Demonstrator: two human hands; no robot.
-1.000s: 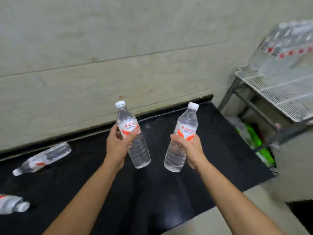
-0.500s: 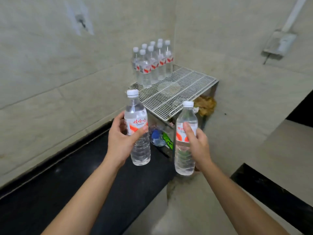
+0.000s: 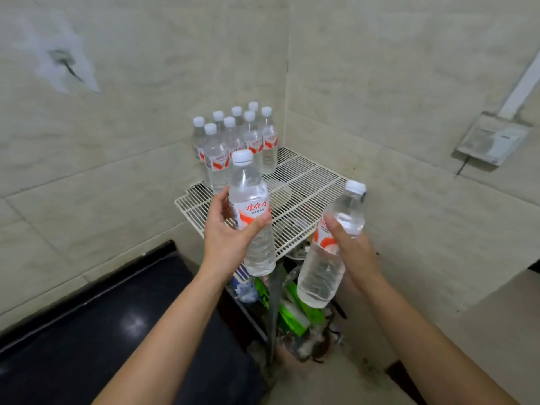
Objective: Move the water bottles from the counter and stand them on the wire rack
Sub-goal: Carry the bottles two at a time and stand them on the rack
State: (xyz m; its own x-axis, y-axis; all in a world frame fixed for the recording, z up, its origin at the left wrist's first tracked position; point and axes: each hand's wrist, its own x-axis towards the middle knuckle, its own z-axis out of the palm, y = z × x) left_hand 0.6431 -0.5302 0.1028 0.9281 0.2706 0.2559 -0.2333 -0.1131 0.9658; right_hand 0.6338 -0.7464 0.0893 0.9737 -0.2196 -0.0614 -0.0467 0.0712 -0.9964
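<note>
Your left hand (image 3: 228, 239) grasps the upright bottle (image 3: 249, 190), and your right hand (image 3: 354, 255) grasps the tilted bottle (image 3: 320, 277), both seemingly just short of the wire rack (image 3: 306, 182).

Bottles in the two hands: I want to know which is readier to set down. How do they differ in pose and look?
The left bottle, in the left hand, is nearly upright; the right bottle, in the right hand, tilts, cap leaning right. The left bottle faces its red lettering to the camera; the right bottle's label sits partly behind the thumb. Both are clear, white-capped, gripped at the label.
</note>
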